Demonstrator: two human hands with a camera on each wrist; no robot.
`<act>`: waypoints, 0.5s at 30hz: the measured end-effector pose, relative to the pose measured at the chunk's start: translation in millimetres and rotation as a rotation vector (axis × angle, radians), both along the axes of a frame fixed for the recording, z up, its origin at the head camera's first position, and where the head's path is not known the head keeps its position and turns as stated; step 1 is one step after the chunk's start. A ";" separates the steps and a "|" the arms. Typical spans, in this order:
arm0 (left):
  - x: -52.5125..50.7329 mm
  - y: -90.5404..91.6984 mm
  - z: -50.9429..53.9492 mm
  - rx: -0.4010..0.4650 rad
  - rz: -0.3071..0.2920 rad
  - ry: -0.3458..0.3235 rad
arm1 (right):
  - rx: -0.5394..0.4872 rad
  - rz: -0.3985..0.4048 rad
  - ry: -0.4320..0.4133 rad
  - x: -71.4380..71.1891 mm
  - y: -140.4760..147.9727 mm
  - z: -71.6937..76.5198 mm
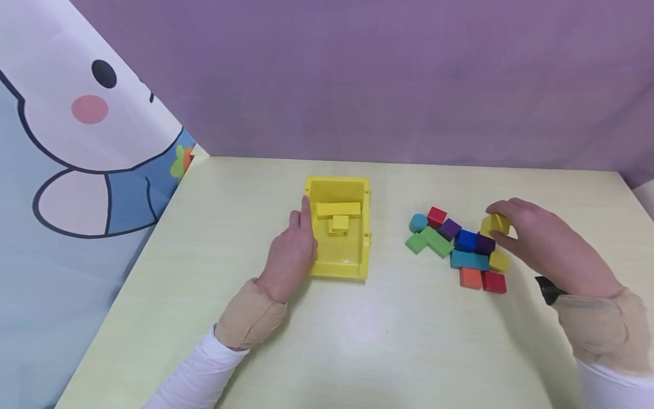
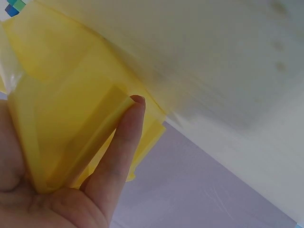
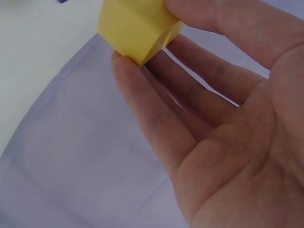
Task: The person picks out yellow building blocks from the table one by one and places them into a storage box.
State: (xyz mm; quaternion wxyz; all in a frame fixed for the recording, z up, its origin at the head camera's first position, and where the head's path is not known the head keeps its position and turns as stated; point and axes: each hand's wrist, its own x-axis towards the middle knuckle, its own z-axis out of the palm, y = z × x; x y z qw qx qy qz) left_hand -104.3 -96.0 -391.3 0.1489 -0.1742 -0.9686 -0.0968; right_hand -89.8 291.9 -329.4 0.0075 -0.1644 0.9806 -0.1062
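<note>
My left hand [image 1: 292, 255] holds the left side of an open yellow box [image 1: 367, 227], one finger stretched along its rim. The left wrist view shows a fingertip against the yellow wall [image 2: 71, 95]; the thumb's tip is hidden. Inside the box lie a long yellow block [image 1: 338, 210] and smaller yellow pieces [image 1: 340, 223]. My right hand [image 1: 552, 244] pinches a yellow block [image 1: 494, 225] between thumb and fingers, over the right end of a group of coloured blocks. In the right wrist view, this faceted yellow block [image 3: 137, 28] is at the fingertips.
The coloured blocks include a teal one [image 1: 469, 260], a green one [image 1: 436, 241], a blue cylinder [image 1: 418, 222], an orange one [image 1: 470, 278] and a red one [image 1: 494, 282]. They lie right of the box on a pale table [image 1: 357, 341]. Purple cloth [image 1: 383, 85] hangs behind.
</note>
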 end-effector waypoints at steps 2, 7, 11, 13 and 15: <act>0.3 -0.2 0.2 0.001 0.000 0.001 | -0.014 0.005 0.018 -0.9 -2.7 2.8; 0.5 -0.4 -0.1 0.004 -0.003 -0.004 | -0.031 0.002 0.018 -3.8 -11.3 9.7; -0.1 -0.7 -1.8 -0.001 -0.003 -0.006 | -0.030 0.001 0.009 -4.9 -17.4 12.8; -0.5 -0.7 -2.4 -0.004 -0.004 -0.001 | -0.034 0.000 0.008 -5.0 -19.4 13.6; -0.5 -0.4 -2.1 -0.004 -0.003 -0.005 | -0.035 0.005 0.007 -5.2 -21.0 14.1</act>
